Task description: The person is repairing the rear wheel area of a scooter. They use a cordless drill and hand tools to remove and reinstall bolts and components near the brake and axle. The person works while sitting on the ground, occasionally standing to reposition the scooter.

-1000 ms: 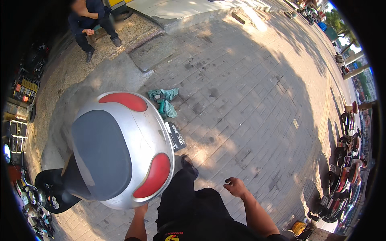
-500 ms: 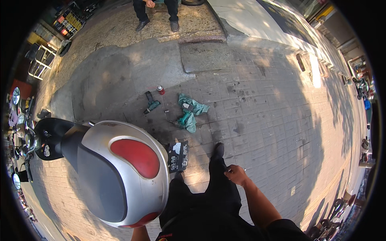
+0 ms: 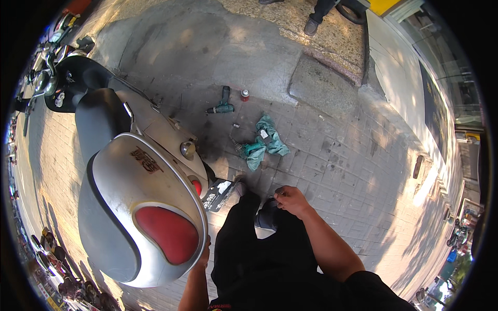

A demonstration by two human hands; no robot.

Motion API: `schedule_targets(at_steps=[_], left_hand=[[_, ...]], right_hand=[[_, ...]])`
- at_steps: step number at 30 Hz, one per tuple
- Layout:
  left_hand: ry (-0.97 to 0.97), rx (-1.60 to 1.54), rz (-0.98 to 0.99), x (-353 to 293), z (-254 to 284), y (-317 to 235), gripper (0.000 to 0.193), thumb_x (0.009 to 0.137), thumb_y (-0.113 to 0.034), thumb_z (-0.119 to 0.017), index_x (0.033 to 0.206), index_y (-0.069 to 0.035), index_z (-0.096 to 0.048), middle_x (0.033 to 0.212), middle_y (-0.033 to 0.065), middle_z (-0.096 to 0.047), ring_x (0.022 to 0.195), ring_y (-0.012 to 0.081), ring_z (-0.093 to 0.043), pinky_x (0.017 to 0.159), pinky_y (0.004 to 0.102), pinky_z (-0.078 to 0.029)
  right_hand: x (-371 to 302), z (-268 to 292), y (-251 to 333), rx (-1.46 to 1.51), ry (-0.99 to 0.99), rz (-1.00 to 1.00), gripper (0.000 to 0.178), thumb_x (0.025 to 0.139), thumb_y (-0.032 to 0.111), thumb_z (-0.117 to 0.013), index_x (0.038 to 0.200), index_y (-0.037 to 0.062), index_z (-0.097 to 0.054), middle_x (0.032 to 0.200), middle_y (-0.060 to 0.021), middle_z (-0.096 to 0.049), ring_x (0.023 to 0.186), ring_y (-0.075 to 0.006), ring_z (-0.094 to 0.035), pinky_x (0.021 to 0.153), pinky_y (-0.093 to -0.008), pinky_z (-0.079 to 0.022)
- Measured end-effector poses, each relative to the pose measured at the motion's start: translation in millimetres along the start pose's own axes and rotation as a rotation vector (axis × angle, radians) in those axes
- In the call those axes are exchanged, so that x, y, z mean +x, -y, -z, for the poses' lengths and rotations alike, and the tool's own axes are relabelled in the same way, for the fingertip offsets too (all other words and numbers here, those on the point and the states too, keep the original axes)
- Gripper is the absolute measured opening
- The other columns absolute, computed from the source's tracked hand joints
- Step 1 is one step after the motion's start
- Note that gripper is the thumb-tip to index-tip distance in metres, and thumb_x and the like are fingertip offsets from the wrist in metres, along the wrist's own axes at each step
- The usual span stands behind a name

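To my left stands a scooter (image 3: 165,122) with a silver top box (image 3: 119,171) on its tail, fitted with a red lens (image 3: 168,236) and a grey back pad. My left hand (image 3: 205,251) is at the box's near right edge, its fingers mostly hidden behind it. My right hand (image 3: 291,201) is closed in front of my thigh, around something small and dark that I cannot make out. On the paving ahead lie a teal cordless drill (image 3: 223,107), a red can (image 3: 245,95), a small metal socket (image 3: 236,125) and a green cloth (image 3: 275,144) beside another teal power tool (image 3: 252,149).
A dark mudflap-like plate (image 3: 218,194) with pale lettering hangs at the scooter's tail, close to my feet. Beyond a concrete slab (image 3: 324,85) are another person's shoe (image 3: 311,27) and a tyre (image 3: 351,13). Parked two-wheelers (image 3: 62,274) line the left rim.
My view has turned, showing more of the scooter's side. The left hand has come into sight beside the top box. My right hand, still closed, has risen slightly and shifted left in the picture.
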State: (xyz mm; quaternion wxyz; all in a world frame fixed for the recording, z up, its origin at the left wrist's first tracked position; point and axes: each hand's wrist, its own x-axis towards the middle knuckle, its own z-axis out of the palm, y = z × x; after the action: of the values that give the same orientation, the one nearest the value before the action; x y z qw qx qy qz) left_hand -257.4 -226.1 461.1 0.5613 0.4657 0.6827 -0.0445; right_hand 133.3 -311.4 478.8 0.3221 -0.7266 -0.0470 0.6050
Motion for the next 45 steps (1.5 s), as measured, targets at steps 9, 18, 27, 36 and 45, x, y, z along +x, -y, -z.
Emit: schedule_targets(at_steps=[9,18,27,36,45], left_hand=[[-0.033,-0.754,0.179,24.9,-93.3,-167.3,0.033,0.097,-0.032,-0.055,0.113,-0.004,-0.059,0.102,0.0086,-0.065,0.086,0.0198,-0.064,0.07,0.033,-0.051],[-0.325,-1.384,0.227,189.2,-167.9,-210.1,0.043,0.095,-0.041,-0.054,0.112,-0.002,-0.055,0.106,0.0133,-0.061,0.094,0.0275,-0.059,0.082,0.0424,-0.049],[-0.731,-1.725,0.161,414.4,-213.2,-125.1,0.049,0.095,-0.038,-0.054,0.125,0.0,-0.045,0.12,0.0169,-0.054,0.108,0.0318,-0.056,0.096,0.0462,-0.046],[-0.988,-1.877,-0.106,502.4,-200.9,-87.0,0.012,0.095,-0.028,-0.055,0.091,-0.016,-0.058,0.074,-0.0024,-0.052,0.061,0.0118,-0.046,0.053,0.0259,-0.037],[-0.974,-1.914,-0.21,534.7,-195.9,-74.7,0.013,0.093,-0.026,-0.055,0.096,-0.014,-0.059,0.083,0.0015,-0.058,0.073,0.0142,-0.056,0.062,0.0283,-0.047]], right_hand=[[91.7,-17.6,74.1,-0.068,0.306,-0.119,0.026,0.095,0.027,-0.062,0.1,0.002,-0.06,0.086,-0.0076,-0.064,0.072,-0.0164,-0.064,0.062,-0.03,-0.051],[269.9,-37.1,108.5,-0.251,0.531,-0.256,0.02,0.097,0.026,-0.06,0.098,0.0062,-0.06,0.082,-0.0027,-0.062,0.067,-0.0116,-0.061,0.058,-0.0253,-0.049],[503.4,-156.3,42.6,-0.655,0.745,0.216,0.025,0.095,0.025,-0.061,0.097,-0.0001,-0.064,0.081,-0.0037,-0.063,0.071,-0.0129,-0.059,0.059,-0.0284,-0.046],[581.6,-271.6,0.0,-0.476,0.86,0.225,0.026,0.091,0.02,-0.061,0.107,0.0017,-0.069,0.085,-0.0046,-0.067,0.074,-0.0143,-0.06,0.064,-0.0305,-0.048],[608.4,-298.2,-8.8,-0.558,0.89,0.441,0.024,0.09,0.013,-0.061,0.106,-0.003,-0.068,0.096,-0.0082,-0.07,0.082,-0.0159,-0.064,0.072,-0.032,-0.051]])
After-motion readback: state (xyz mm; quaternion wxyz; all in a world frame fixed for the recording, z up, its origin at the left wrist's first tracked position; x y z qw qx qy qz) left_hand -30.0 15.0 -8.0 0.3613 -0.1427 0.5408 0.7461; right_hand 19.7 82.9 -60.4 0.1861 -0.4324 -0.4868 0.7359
